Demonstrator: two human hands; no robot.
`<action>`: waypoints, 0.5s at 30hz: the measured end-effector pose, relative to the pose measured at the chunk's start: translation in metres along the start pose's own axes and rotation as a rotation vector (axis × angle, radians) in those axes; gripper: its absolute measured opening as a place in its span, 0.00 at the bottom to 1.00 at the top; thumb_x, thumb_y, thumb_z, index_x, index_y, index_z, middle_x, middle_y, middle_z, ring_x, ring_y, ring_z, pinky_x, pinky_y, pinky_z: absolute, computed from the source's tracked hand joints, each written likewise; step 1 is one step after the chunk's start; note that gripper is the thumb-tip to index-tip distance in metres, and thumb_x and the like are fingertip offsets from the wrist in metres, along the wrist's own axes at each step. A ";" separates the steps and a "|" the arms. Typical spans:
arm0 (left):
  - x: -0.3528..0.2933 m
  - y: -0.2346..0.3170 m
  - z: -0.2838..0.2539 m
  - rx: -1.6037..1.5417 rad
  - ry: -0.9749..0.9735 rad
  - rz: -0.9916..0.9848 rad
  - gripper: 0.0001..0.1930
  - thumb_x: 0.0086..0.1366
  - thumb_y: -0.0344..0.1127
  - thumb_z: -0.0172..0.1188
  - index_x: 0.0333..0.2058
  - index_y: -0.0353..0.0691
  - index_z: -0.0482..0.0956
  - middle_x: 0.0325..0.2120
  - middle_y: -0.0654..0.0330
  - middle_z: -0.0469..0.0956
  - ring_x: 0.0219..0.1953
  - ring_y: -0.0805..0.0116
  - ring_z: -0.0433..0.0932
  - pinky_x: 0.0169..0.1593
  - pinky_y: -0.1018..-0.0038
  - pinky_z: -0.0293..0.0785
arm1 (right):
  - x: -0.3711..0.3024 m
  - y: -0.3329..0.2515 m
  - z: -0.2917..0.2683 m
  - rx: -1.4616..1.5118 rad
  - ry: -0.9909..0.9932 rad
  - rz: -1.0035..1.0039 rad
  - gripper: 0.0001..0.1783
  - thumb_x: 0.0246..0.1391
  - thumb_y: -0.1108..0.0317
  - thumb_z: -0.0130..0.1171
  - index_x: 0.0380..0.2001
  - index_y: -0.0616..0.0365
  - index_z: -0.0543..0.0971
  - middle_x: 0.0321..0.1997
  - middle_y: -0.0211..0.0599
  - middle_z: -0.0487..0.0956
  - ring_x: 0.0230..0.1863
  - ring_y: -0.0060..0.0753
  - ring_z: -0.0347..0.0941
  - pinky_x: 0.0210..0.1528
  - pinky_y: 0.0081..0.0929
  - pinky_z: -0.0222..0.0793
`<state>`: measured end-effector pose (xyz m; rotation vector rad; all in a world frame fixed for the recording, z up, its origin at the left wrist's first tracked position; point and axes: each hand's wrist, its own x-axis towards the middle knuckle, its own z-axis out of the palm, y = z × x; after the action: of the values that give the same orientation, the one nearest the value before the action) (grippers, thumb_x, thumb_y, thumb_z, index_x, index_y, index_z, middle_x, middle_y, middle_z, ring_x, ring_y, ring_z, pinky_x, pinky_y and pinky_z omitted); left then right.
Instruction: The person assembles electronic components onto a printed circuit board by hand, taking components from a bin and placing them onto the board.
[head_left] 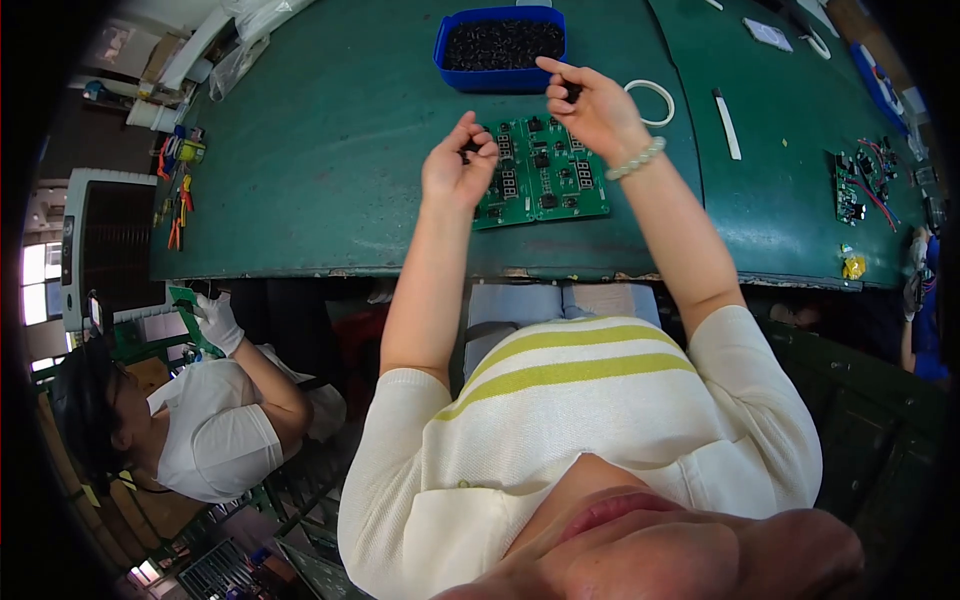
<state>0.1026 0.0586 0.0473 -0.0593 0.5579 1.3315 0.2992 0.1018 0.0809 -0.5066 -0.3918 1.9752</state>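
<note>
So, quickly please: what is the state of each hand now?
Left hand: fingers pinched shut on a small black part.
Right hand: fingers closed on a small black part.

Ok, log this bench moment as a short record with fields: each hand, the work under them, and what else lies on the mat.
left hand: raised over the board, fingers pinched on a small dark part
right hand: raised, fingers pinched on a small dark part, bead bracelet at the wrist
work: green circuit board panel flat on the green mat
supply: blue tray of small black parts, beyond the board
nearby: white ring and white strip right of the hands
co-worker: gloved hand at lower left
</note>
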 end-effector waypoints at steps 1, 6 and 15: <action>-0.005 0.009 -0.004 0.093 0.002 0.025 0.09 0.63 0.27 0.45 0.43 0.34 0.66 0.26 0.58 0.67 0.26 0.70 0.63 0.27 0.78 0.61 | -0.006 -0.008 -0.008 -0.123 -0.003 0.034 0.23 0.53 0.74 0.47 0.52 0.72 0.63 0.27 0.29 0.65 0.27 0.19 0.60 0.26 0.13 0.57; -0.018 0.029 -0.016 0.276 0.074 0.099 0.10 0.65 0.33 0.48 0.42 0.34 0.67 0.25 0.59 0.69 0.24 0.72 0.64 0.24 0.81 0.59 | -0.022 -0.022 -0.050 -0.281 0.031 0.064 0.17 0.53 0.76 0.50 0.46 0.71 0.68 0.32 0.36 0.71 0.28 0.19 0.63 0.24 0.12 0.58; -0.006 0.043 -0.027 0.386 0.001 0.119 0.15 0.61 0.30 0.55 0.45 0.31 0.70 0.27 0.61 0.71 0.25 0.76 0.66 0.22 0.83 0.59 | -0.019 -0.023 -0.072 -0.371 0.133 0.012 0.11 0.52 0.74 0.54 0.39 0.69 0.72 0.31 0.34 0.73 0.25 0.16 0.64 0.20 0.09 0.56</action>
<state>0.0529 0.0545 0.0379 0.2937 0.8209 1.3168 0.3611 0.0988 0.0332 -0.8712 -0.6775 1.8737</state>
